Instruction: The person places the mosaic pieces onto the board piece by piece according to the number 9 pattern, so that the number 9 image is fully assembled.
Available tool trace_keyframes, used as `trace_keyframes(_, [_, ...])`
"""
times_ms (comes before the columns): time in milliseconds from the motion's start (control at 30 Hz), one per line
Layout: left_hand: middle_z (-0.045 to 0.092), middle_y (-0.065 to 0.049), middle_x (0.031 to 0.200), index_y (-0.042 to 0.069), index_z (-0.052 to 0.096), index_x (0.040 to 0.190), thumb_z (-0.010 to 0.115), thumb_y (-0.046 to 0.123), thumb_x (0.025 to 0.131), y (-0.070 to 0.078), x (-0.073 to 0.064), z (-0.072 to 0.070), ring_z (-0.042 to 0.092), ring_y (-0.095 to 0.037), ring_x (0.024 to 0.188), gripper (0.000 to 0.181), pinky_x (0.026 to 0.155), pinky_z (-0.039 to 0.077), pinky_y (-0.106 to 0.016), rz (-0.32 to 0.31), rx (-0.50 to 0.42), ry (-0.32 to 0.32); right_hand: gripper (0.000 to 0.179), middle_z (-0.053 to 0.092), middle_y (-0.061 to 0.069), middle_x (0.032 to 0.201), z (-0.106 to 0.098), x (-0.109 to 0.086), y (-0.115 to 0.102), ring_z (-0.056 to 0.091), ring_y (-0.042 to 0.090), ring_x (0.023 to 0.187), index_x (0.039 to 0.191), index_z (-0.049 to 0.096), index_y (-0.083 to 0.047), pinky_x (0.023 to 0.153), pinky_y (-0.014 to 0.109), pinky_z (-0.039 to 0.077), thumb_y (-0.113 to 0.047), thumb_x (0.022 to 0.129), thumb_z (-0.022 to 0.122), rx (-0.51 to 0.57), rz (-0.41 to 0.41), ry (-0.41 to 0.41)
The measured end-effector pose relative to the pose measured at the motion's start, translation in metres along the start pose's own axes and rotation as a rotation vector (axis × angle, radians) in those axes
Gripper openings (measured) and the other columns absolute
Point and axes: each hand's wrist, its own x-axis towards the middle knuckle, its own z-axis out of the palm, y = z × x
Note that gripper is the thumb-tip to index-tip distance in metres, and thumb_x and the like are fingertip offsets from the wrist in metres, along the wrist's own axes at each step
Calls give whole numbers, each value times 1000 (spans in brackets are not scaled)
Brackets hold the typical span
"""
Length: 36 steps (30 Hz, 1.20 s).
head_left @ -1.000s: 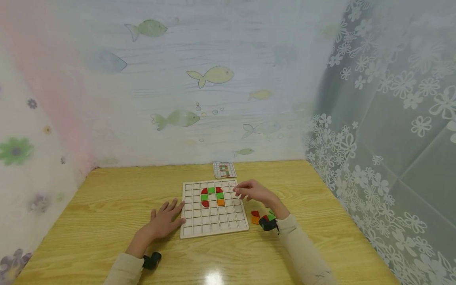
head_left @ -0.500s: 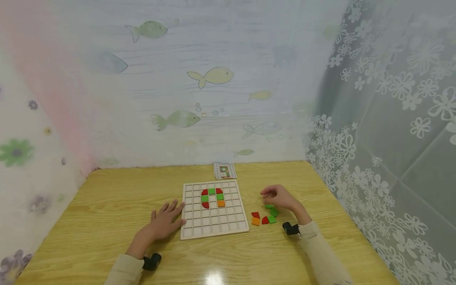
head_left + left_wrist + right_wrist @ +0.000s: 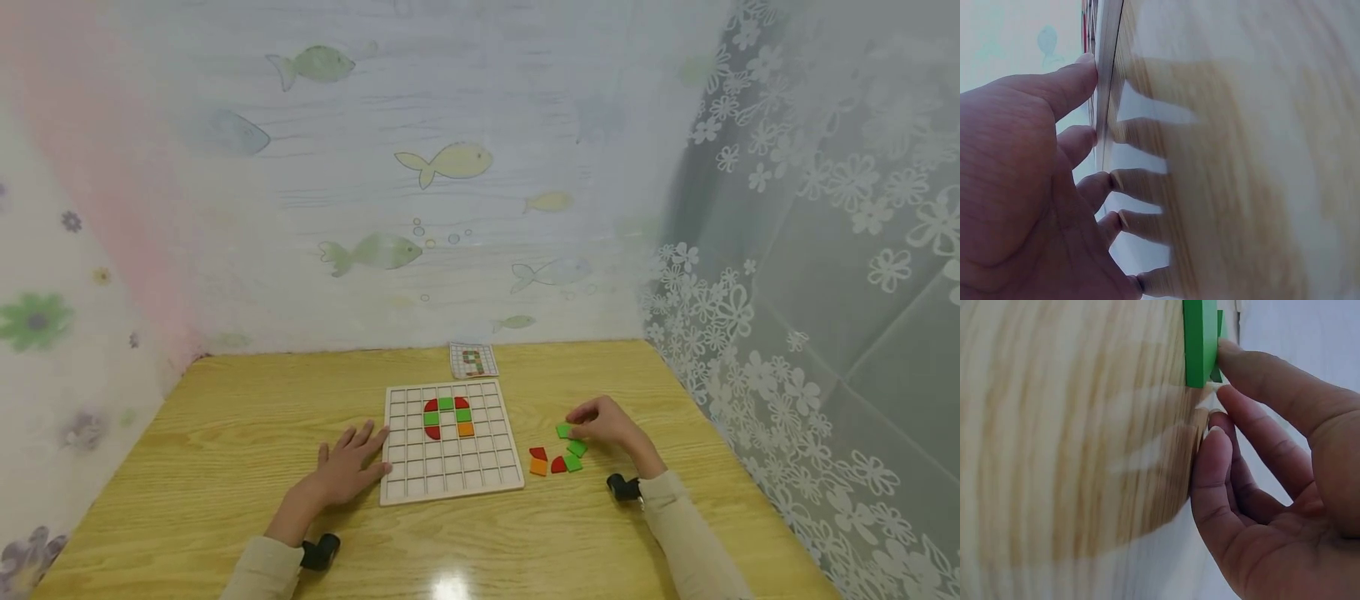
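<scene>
My left hand (image 3: 341,471) lies spread on the table at the left side of the white grid board (image 3: 420,483), its thumb and fingertips touching the board's edge. On the board, red, green and orange tiles form an arch; one is an orange square (image 3: 466,429). Right of the board, my right hand (image 3: 609,423) is down at a green square tile (image 3: 564,431), with thumb and forefinger pinching its near corner. The right wrist view shows the thumb against a green tile behind a closer green one (image 3: 1200,344); the other fingers curl close to the tabletop.
More loose tiles lie beside the board: a red quarter-round (image 3: 558,464), an orange square (image 3: 538,467), another red piece (image 3: 537,453) and green squares (image 3: 573,462). A printed pattern card (image 3: 473,360) lies behind the board, near the wall.
My right hand has moved from over the board's right edge to the loose tiles on the right, then lowered its fingers to a green one. The left hand has stayed put.
</scene>
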Motion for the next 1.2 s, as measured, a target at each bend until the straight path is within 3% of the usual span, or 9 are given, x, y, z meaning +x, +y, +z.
trace_keyframes(200, [20, -26, 166, 7, 34, 159, 57, 47, 102, -19, 15, -2, 11, -56, 150, 73, 107, 1, -83, 28, 10, 13, 16, 76, 10, 97, 6, 4, -5, 66, 15, 82, 99, 79, 1, 76, 33, 55, -8, 87, 81, 3, 49, 46])
trace_keyframes(433, [21, -27, 165, 7, 35, 159, 57, 42, 104, -3, 8, -15, 13, -56, 150, 69, 107, 4, -83, 3, 28, -38, 16, 74, 11, 98, 7, 1, -8, 64, 16, 81, 101, 78, 3, 74, 32, 54, -8, 89, 78, 2, 53, 20])
trace_keyframes(767, [19, -27, 166, 8, 33, 160, 54, 47, 103, -12, 10, -8, 12, -56, 150, 72, 107, 1, -83, 25, 18, -15, 17, 71, 11, 97, 6, 1, -4, 63, 16, 80, 102, 75, 4, 75, 33, 53, -8, 90, 76, 6, 43, 2])
trace_keyframes(1200, [20, -27, 165, 8, 34, 160, 55, 44, 104, -1, 10, -14, 14, -56, 150, 69, 108, 4, -83, -11, 53, -39, 21, 70, 16, 98, 4, 0, -5, 61, 16, 80, 105, 72, 8, 75, 32, 52, -6, 90, 75, 83, 22, -30])
